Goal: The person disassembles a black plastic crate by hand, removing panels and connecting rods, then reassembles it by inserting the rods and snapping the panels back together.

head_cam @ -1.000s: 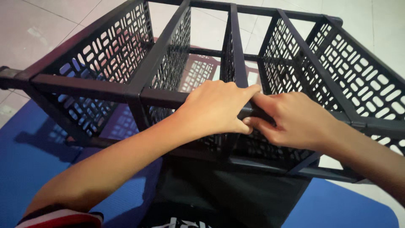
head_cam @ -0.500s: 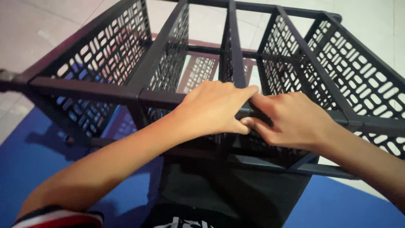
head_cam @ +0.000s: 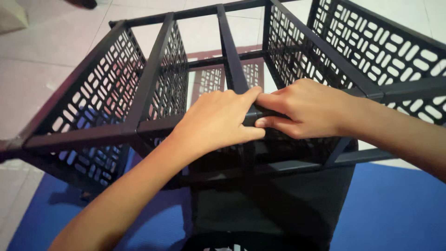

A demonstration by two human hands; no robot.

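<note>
Both hands grip the black rack (head_cam: 139,88) lying on its side over a blue mat (head_cam: 395,209), long bars running away; left hand (head_cam: 216,123) and right hand (head_cam: 304,109) fingers pinch its middle joint

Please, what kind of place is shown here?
Probably a room in a home: pale floor tiles, a blue mat, and both hands gripping a black plastic rack on the floor.

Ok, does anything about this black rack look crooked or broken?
Nothing stands out. The black plastic rack lies tipped over above the blue mat, but its bars and perforated panels look intact. The left hand and right hand grip the middle bar joint.
</note>
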